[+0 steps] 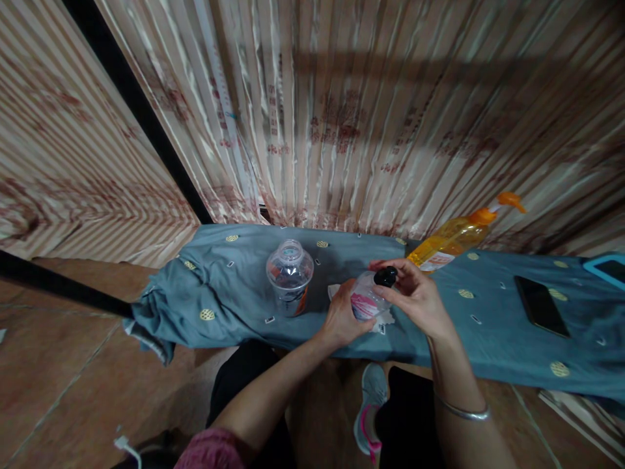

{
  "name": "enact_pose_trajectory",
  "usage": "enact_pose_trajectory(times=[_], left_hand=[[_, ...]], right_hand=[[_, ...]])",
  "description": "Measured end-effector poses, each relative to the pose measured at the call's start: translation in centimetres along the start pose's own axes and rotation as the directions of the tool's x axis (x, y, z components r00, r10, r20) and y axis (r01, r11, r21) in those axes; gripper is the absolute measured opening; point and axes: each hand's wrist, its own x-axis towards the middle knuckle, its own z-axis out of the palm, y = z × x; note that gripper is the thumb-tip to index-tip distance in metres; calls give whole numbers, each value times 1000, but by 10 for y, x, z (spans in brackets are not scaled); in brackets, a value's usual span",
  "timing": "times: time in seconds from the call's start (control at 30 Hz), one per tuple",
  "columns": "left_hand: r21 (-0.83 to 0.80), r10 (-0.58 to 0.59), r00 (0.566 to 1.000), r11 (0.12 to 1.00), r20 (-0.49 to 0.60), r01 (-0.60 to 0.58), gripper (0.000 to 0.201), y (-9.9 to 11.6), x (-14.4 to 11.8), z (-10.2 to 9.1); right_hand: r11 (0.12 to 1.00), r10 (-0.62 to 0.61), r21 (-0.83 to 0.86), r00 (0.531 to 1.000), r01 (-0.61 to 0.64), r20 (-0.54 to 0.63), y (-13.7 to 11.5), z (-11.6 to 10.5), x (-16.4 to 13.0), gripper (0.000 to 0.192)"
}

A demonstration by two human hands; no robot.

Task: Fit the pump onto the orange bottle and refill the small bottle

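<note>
My left hand (344, 320) grips the body of a small clear bottle with a pink label (364, 302), held just above the blue cloth-covered table (229, 286). My right hand (415, 294) is closed over the bottle's black cap (385, 277) from the right. A clear plastic jar with an orange-marked label (290, 276) stands upright on the cloth to the left of my hands. Something white (385, 319) lies on the cloth under the bottle.
An orange pump bottle (454, 240) stands behind my right hand. A black phone (541, 305) lies on the cloth at the right, with a teal-edged item (605, 267) at the far right. Striped curtains hang behind. My knees and a grey shoe (372, 404) are below the table edge.
</note>
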Motion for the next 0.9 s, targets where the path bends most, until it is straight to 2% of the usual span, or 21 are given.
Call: enact_pose_trajectory(times=[0.2, 0.4, 0.63, 0.8, 0.9], left_hand=[[8, 8, 1000, 1000, 2, -8, 79, 1, 1, 0], [-8, 36, 999, 999, -8, -36, 75, -1, 0, 1], [-4, 37, 999, 999, 0, -37, 79, 0, 1, 1], [3, 36, 999, 999, 8, -36, 77, 2, 0, -1], [12, 26, 1000, 1000, 2, -26, 78, 2, -1, 0]], right_hand=[[999, 41, -21, 999, -41, 32, -1, -2, 0, 22], [1000, 29, -6, 999, -29, 16, 1, 0, 1, 37], [997, 72, -34, 996, -70, 49, -5, -4, -1, 22], [996, 81, -37, 996, -79, 41, -6, -4, -1, 40], [997, 69, -18, 998, -69, -5, -2, -3, -1, 38]])
